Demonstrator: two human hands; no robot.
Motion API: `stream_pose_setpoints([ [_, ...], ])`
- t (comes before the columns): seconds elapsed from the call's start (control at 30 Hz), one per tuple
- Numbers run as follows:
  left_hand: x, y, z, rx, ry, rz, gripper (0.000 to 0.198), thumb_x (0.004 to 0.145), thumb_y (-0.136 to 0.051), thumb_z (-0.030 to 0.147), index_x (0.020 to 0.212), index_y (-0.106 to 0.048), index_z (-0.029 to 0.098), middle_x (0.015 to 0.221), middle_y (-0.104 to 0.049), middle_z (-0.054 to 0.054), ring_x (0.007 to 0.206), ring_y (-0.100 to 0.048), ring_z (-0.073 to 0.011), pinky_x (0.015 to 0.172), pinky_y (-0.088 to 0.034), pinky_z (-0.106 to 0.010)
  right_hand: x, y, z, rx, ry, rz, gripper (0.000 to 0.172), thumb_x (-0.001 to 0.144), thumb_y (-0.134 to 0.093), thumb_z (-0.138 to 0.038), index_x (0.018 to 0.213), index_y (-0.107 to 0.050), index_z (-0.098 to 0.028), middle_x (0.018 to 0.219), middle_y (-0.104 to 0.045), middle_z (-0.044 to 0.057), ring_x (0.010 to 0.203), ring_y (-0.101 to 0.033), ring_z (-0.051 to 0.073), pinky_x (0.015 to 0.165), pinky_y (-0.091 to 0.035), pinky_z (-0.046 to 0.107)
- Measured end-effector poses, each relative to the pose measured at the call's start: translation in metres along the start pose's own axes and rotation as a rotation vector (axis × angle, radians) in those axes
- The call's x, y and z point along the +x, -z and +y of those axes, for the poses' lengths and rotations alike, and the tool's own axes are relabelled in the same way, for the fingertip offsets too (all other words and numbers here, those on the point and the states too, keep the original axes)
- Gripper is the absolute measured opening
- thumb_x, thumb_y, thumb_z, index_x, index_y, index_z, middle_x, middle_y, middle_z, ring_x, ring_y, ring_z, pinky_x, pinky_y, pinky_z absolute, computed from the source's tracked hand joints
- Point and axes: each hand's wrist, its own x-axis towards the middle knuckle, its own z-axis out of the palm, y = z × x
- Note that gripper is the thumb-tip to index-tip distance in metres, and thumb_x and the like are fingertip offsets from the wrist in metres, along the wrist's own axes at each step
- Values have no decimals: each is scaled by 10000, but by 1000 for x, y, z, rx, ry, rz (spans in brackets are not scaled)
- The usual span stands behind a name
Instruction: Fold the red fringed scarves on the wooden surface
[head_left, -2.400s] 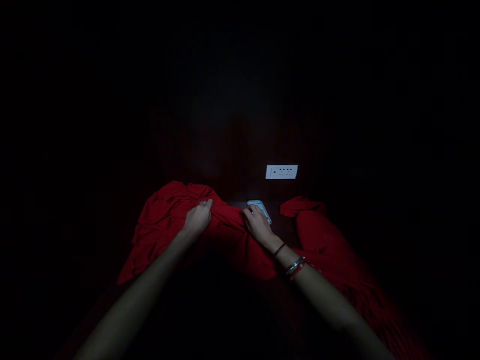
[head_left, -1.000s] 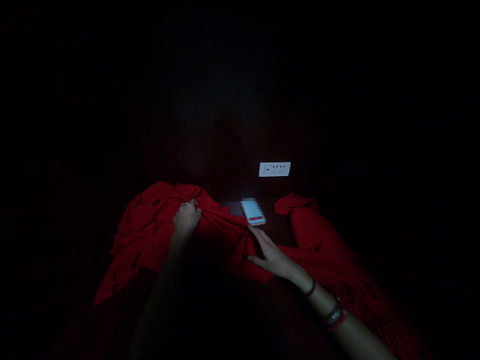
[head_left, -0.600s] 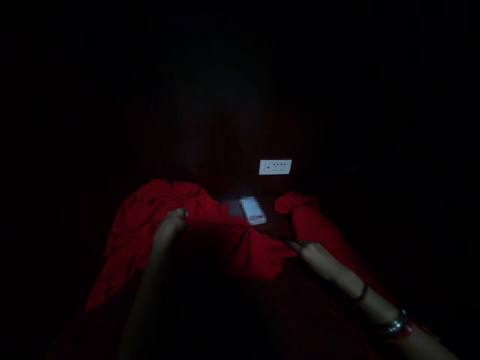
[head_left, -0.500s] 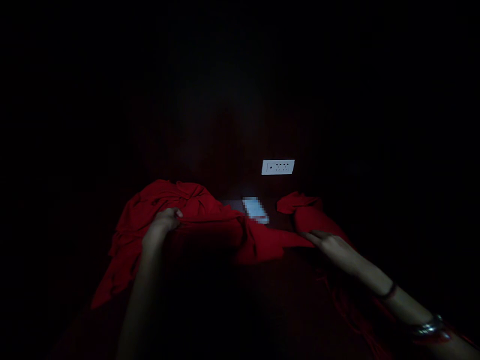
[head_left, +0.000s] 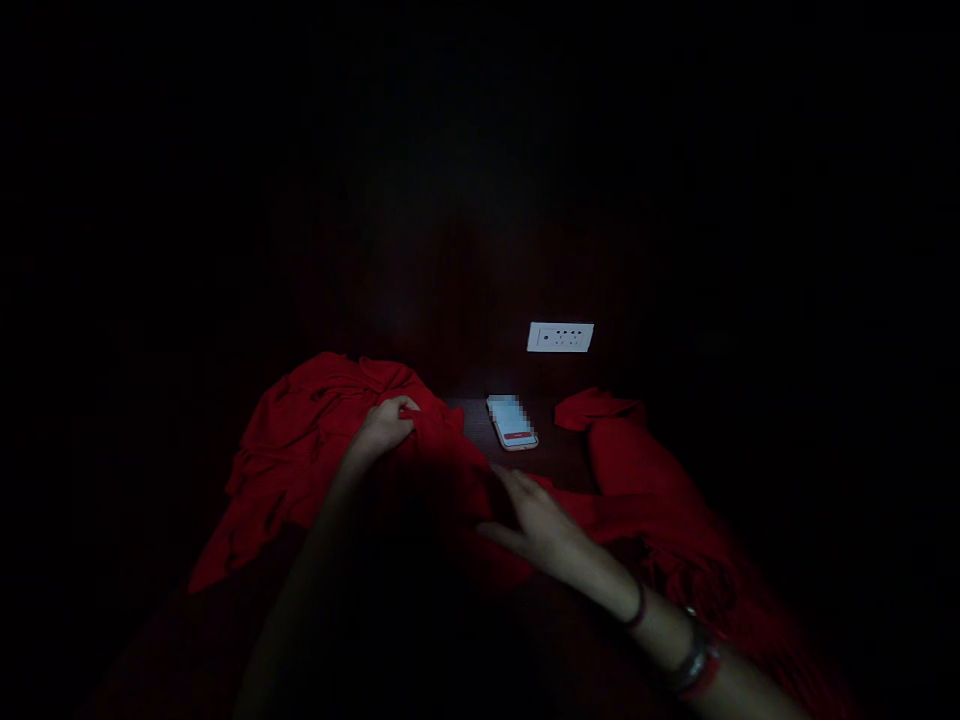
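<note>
A long red cloth lies bunched in folds on the left and stretches across to the right, where it trails down towards the lower right. My left hand is closed on the cloth, pinching a fold between thumb and fingers. To the right, my right hand reaches over the middle stretch with thumb and fingers apart, close to the cloth or touching it. Darkness hides much of the cloth between and below the hands.
A lit phone lies on the dark wooden surface just beyond the cloth. A white socket panel is on the dark wall behind. Bracelets circle my right wrist. The surroundings are nearly black.
My right hand has let go of the cloth on the right and moved left, its fingers now apart. My left hand has shifted right and slightly up with its fold.
</note>
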Motion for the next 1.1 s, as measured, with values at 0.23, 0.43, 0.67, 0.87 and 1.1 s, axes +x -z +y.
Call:
stream_pose_setpoints([
  [0.23, -20, 14, 22, 47, -50, 184, 269, 631, -503, 145, 887, -584, 169, 806, -649, -14, 752, -591, -162, 684, -431, -219, 85, -31, -28, -63, -124, 208, 369, 818, -442, -246, 1161, -511, -129, 1051, -596, 126, 951, -562, 215, 834, -423, 339],
  [0.43, -21, 12, 26, 96, -94, 206, 281, 635, -517, 119, 904, -564, 187, 815, -642, -5, 777, -590, -166, 704, -431, -224, 89, -14, -9, 77, -90, 258, 260, 842, -429, -247, 1053, -551, -157, 948, -643, 74, 859, -590, 159, 770, -440, 262],
  [0.67, -24, 10, 29, 65, -142, 163, 341, 633, -533, 128, 967, -554, 194, 781, -624, 11, 748, -583, -151, 701, -430, -222, 90, -28, -11, -20, -67, 273, 272, 799, -441, -186, 1050, -545, -166, 983, -631, 80, 894, -579, 173, 793, -422, 273],
  [0.87, -22, 5, 31, 21, -175, 108, 409, 668, -518, 156, 1075, -524, 192, 819, -610, 2, 782, -566, -147, 734, -429, -235, 98, -13, 9, -111, -7, 262, 329, 816, -391, -151, 1122, -511, -136, 1018, -613, 100, 908, -575, 180, 802, -417, 286],
  [1.1, -23, 4, 34, 15, -174, 183, 461, 694, -501, 221, 1153, -479, 199, 675, -567, 29, 647, -554, -140, 627, -424, -215, 93, -28, -1, -134, 4, 253, 408, 804, -433, -164, 1211, -433, -146, 1105, -572, 109, 984, -546, 182, 804, -422, 281],
])
